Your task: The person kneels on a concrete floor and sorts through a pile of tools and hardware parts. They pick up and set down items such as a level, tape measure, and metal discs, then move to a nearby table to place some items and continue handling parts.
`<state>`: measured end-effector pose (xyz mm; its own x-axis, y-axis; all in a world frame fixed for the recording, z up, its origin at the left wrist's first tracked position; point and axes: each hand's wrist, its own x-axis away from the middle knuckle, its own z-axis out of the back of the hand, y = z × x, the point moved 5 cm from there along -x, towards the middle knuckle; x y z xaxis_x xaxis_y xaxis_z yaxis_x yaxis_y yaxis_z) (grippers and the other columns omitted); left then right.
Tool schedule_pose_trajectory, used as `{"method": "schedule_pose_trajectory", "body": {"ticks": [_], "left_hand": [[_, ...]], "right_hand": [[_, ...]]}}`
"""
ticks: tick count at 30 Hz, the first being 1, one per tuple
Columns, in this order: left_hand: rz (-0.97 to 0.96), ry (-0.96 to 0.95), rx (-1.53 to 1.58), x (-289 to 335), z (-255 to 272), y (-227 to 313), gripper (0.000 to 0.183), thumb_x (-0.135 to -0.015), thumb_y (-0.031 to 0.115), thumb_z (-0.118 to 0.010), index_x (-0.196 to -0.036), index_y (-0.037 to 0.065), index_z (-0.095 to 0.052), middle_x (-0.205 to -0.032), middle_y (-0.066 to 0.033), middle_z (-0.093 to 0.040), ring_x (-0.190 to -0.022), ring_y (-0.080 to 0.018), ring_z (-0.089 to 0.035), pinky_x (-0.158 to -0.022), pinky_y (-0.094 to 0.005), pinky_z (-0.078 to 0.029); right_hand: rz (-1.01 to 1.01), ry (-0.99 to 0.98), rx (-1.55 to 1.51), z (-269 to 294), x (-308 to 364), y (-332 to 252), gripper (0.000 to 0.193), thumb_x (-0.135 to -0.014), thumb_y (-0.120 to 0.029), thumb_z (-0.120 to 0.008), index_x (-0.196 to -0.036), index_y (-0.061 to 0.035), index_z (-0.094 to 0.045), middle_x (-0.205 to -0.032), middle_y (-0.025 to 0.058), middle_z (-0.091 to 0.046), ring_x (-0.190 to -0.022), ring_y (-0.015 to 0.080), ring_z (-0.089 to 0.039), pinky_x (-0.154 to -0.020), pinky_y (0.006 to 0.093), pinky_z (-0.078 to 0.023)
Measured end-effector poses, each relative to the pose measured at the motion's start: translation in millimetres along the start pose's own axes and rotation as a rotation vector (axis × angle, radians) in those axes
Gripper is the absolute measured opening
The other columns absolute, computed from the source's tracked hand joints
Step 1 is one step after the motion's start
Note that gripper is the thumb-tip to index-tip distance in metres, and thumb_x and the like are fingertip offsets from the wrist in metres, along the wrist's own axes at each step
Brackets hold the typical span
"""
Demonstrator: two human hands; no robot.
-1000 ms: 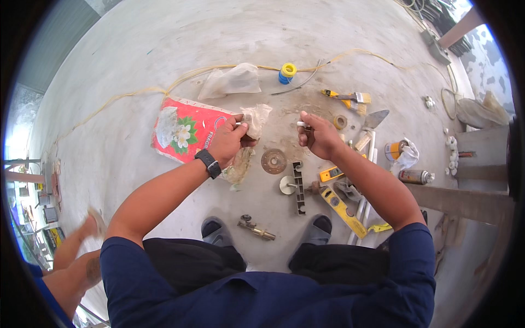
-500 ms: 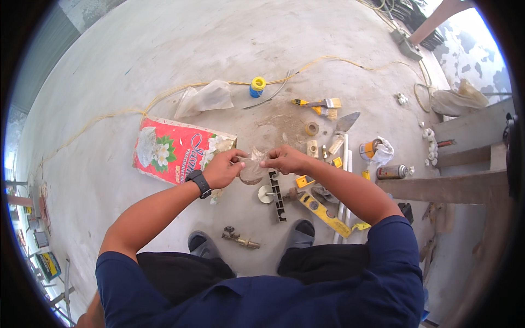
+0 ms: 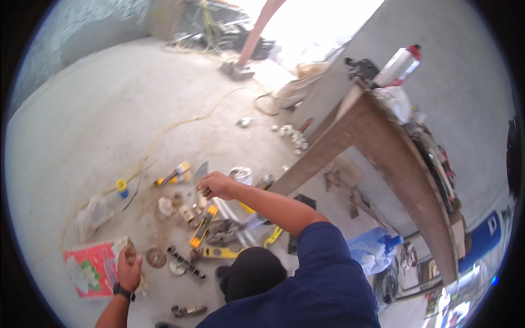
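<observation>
Currently, the right hand point(image 3: 216, 187) is held slightly left of frame centre, near the trowel point(image 3: 202, 169); its fingers are curled together, but whether anything is pinched cannot be told. The left hand point(image 3: 129, 269) is seen at lower left, overlapping the right edge of the red bag point(image 3: 104, 262); its fingers are bent, contents of the grip likewise unresolved. The disc point(image 3: 156, 257) and black bar point(image 3: 186, 263) are noted at lower left, right of that hand.

Navy sleeve point(image 3: 327, 249); dark wristwatch point(image 3: 123, 292)
</observation>
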<state>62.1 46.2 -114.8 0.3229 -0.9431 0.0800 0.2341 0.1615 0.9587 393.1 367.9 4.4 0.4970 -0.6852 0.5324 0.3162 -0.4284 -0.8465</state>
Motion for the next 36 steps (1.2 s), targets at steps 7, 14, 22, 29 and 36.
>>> {"method": "schedule_pose_trajectory", "body": {"ticks": [7, 14, 22, 29, 36], "left_hand": [[0.056, -0.19, -0.037, 21, -21, 7, 0.044, -0.092, 0.016, -0.074, -0.13, 0.0, -0.062, -0.112, -0.0146, -0.068, -0.096, -0.0219, -0.067, -0.081, -0.0327, -0.054], [0.102, -0.342, -0.255, 25, -14, 33, 0.041, -0.097, 0.024, -0.071, -0.129, -0.001, -0.065, -0.118, -0.0167, -0.071, -0.103, -0.0261, -0.068, -0.09, -0.0379, -0.055], [0.2, -0.444, -0.112, 33, -27, 17, 0.041, -0.098, 0.025, -0.07, -0.129, -0.001, -0.065, -0.12, -0.0159, -0.069, -0.088, -0.0199, -0.067, -0.075, -0.0336, -0.056], [0.225, -0.433, -0.14, 32, -9, 25, 0.043, -0.101, 0.025, -0.066, -0.136, 0.0, -0.062, -0.123, -0.0174, -0.068, -0.094, -0.0246, -0.069, -0.082, -0.0366, -0.058], [0.142, -0.281, -0.144, 20, -7, 23, 0.033, -0.09, 0.017, -0.075, -0.116, -0.002, -0.068, -0.098, -0.0137, -0.07, -0.086, -0.0192, -0.068, -0.075, -0.0305, -0.055]], "right_hand": [[0.793, 0.813, 1.014, 56, 298, -227, 0.029, -0.093, -0.017, -0.073, -0.121, -0.0096, -0.074, -0.092, 0.0113, -0.077, -0.08, 0.0157, -0.072, -0.073, 0.0314, -0.058], [0.297, 2.069, 1.399, 235, 597, -334, 0.028, -0.089, -0.027, -0.075, -0.111, -0.0093, -0.077, -0.107, 0.0184, -0.076, -0.102, 0.0338, -0.073, -0.089, 0.0424, -0.057], [-0.051, 2.173, 1.425, 357, 707, -304, 0.024, -0.089, -0.027, -0.072, -0.108, -0.014, -0.078, -0.115, 0.0138, -0.075, -0.11, 0.0352, -0.071, -0.096, 0.0476, -0.055], [-0.264, 2.059, 1.296, 344, 696, -276, 0.022, -0.09, -0.027, -0.069, -0.104, -0.0131, -0.079, -0.112, 0.0166, -0.076, -0.109, 0.0368, -0.071, -0.094, 0.0483, -0.055], [-0.247, 1.96, 1.523, 403, 740, -288, 0.037, -0.099, -0.037, -0.057, -0.105, -0.0053, -0.077, -0.11, 0.0193, -0.075, -0.108, 0.042, -0.069, -0.094, 0.0494, -0.054]]}}
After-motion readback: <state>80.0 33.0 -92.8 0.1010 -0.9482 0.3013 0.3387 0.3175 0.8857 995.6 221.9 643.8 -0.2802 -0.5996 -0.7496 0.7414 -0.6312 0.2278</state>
